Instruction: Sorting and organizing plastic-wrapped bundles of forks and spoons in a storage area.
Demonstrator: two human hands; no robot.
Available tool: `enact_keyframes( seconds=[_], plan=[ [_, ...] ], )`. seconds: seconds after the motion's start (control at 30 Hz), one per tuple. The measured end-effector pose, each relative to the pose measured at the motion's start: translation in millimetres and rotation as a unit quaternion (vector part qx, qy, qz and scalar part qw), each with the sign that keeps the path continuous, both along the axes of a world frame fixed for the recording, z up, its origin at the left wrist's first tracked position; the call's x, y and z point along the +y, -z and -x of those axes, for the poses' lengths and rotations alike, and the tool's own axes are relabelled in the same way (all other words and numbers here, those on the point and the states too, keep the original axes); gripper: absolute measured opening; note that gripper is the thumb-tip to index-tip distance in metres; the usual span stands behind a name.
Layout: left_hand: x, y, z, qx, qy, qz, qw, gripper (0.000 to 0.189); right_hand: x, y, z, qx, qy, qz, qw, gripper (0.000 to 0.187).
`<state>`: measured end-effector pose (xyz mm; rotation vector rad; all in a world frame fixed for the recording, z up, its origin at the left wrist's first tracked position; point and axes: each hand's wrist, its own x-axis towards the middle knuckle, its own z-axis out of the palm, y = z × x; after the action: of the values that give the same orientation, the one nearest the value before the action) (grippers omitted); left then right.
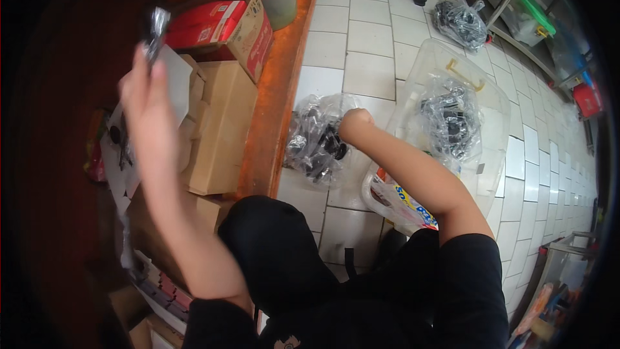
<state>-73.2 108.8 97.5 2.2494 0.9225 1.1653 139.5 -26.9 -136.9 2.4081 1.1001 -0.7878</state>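
Note:
My left hand (147, 87), raised over the wooden bench and blurred, is closed around a slim dark item in shiny clear wrap (157, 29). Below and left of that hand, several dark, spoon-like pieces (118, 138) lie on a whitish sheet (114, 167). My right hand (356, 125) is at a clear plastic bag (315, 140) of black items on the tiled floor. Its fingers are hidden, so their grip does not show. Right of it, another clear bag of black items (453, 118) sits in a translucent plastic tub (491, 155).
An open cardboard box (223, 131) rests along the orange-brown bench edge (264, 145). Behind it stand a red-and-brown carton (256, 39) and a pink-rimmed tub (283, 0). A third bag (460, 24) lies near a metal rack (503, 7). Printed packaging (407, 208) is at the tub's near end.

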Motion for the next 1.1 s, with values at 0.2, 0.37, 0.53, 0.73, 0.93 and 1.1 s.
enact_keyframes(
  seconds=[0.2, 0.37, 0.53, 0.73, 0.93, 1.1],
  plan=[
    [80.2, -24.3, 151.8, 0.294, -0.17, -0.122, 0.932, 0.039, 28.4, 30.1, 51.9, -0.173, 0.001, -0.021, 0.985, 0.035],
    [153.7, -20.2, 204.2, 0.218, -0.237, 0.027, 0.947, 0.037, 19.3, -23.6, 36.4, -0.011, -0.138, 0.11, 0.984, 0.056],
    [155.4, 25.9, 162.9, 0.364, -0.26, -0.171, 0.878, 0.038, -8.5, 8.1, 34.8, -0.07, -0.064, -0.144, 0.985, 0.032],
    [-13.5, 45.9, -8.0, 0.194, 0.226, 0.043, 0.954, 0.022, -8.1, 24.7, 18.7, 0.038, 0.101, -0.239, 0.965, 0.036],
    [-36.0, 219.9, -62.3, 0.649, 0.374, -0.022, 0.663, 0.025, 1.1, 43.8, 45.6, 0.123, 0.178, -0.235, 0.948, 0.059],
    [-31.3, 212.8, -57.0, 0.745, 0.406, -0.071, 0.525, 0.026, 1.9, 48.8, 56.1, 0.046, 0.204, -0.144, 0.967, 0.089]
  ],
)
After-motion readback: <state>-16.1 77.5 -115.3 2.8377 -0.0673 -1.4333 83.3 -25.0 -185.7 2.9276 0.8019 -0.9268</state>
